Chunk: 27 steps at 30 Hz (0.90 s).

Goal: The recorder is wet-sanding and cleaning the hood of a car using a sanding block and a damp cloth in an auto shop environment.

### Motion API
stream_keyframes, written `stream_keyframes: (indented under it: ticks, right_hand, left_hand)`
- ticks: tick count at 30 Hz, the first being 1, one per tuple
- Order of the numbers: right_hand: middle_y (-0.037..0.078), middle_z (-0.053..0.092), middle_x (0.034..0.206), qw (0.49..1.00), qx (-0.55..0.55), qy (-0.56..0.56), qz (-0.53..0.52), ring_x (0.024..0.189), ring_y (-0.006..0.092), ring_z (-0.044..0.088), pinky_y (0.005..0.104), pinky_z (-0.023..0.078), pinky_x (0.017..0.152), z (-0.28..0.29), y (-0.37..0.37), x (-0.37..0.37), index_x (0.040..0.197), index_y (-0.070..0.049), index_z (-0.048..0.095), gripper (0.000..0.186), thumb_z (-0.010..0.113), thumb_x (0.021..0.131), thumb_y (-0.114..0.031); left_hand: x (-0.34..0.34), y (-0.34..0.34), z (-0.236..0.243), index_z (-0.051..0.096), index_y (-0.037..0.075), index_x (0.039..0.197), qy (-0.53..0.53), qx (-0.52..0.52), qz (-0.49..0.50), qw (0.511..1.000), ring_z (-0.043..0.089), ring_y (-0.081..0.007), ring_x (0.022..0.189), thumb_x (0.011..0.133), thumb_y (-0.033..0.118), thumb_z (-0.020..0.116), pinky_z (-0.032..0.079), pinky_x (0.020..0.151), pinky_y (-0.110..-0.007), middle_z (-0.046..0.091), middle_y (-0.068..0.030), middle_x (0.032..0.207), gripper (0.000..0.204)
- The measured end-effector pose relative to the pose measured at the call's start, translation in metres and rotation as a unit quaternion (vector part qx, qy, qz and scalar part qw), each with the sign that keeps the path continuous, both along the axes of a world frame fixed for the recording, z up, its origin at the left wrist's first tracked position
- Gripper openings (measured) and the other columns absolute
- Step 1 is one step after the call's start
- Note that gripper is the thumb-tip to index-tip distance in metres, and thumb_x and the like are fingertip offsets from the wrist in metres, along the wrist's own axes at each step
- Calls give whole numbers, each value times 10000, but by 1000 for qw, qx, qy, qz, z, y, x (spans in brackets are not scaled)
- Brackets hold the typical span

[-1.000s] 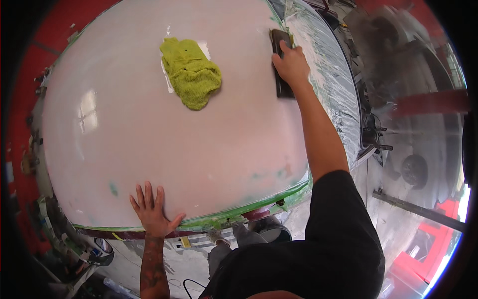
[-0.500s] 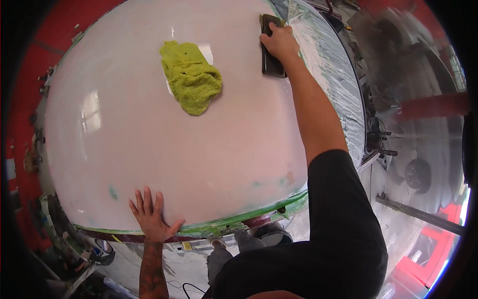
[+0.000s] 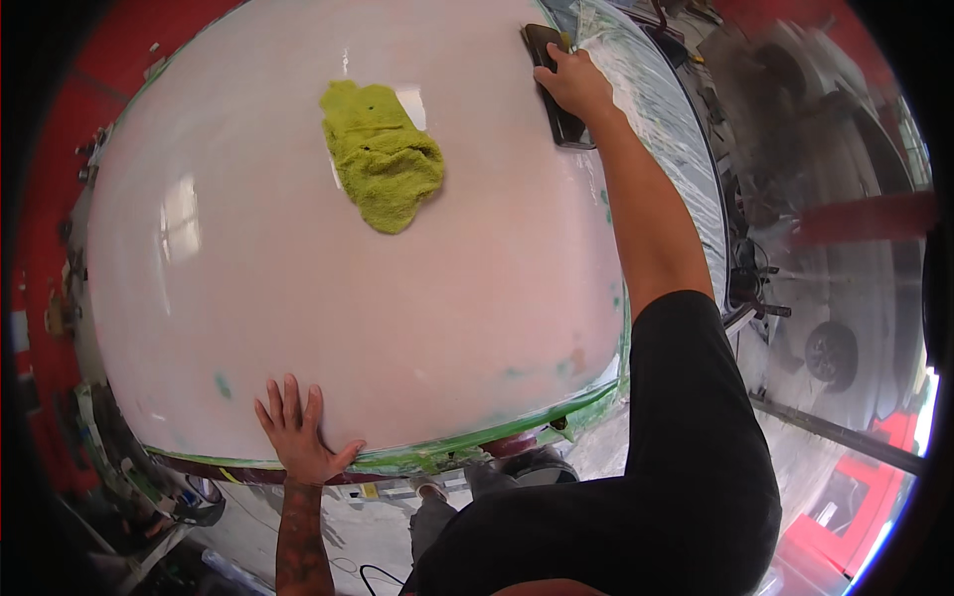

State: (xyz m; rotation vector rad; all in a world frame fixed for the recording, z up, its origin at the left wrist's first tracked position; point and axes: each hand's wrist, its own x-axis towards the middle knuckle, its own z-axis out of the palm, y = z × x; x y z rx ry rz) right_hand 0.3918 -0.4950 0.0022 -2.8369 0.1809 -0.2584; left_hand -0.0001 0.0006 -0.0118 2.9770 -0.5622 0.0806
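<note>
A broad, pale pinkish primed car roof (image 3: 397,318) fills the middle, its edges lined with green masking tape. At its far right edge my right hand (image 3: 579,84) grips a long dark sanding block (image 3: 566,124) that lies against the surface, tilted slightly. Part of the block is covered by my fingers, and its underside is hidden. My left hand (image 3: 306,437) rests on the near left edge with fingers spread, holding nothing. Between the hands, toward the far side, a crumpled yellow-green cloth (image 3: 383,159) lies on the roof.
Clear plastic masking film (image 3: 661,149) covers the area beyond the right edge. A bucket (image 3: 547,467) stands below the near edge beside my feet. Farther right is a plastic-draped vehicle (image 3: 835,348). A metal bar (image 3: 845,434) runs across the lower right.
My right hand and the sanding block have shifted right toward the taped edge, and the block has turned slightly. My left hand and the cloth stay in place.
</note>
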Motion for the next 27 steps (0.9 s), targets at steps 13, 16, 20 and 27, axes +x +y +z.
stream_keyframes:
  ticks: [13,16,20,27]
  right_hand:
    - [155,623,1329,998,57,25,-23,1196,359,598,477,528,960,-7,-20,-29,1405,-175,592,588,617,864,-406]
    - [128,552,1426,999,46,28,2,1271,326,548,472,514,992,-23,-3,-81,1454,-190,540,619,593,888,-435]
    - [162,586,1354,1000,17,-5,5,1213,341,580,481,525,962,-12,-19,-65,1430,-176,556,587,577,896,-418]
    - [193,593,1315,999,25,-6,29,1201,365,587,487,518,953,-22,-11,-85,1418,-143,556,572,580,900,-385]
  left_hand:
    - [3,-2,3,386,117,1546,-2,2,-19,1000,194,-484,1502,794,715,622,75,1165,-681,259,-246,1625,989]
    - [-3,3,10,384,109,1545,11,11,0,1000,189,-483,1505,797,713,621,72,1165,-680,258,-249,1625,990]
    - [1,-2,9,383,106,1545,8,8,-7,1000,187,-488,1504,798,710,622,69,1165,-679,251,-253,1626,991]
    - [-4,6,5,390,159,1547,12,7,9,1000,188,-488,1502,751,729,654,64,1162,-693,267,-226,1628,1014]
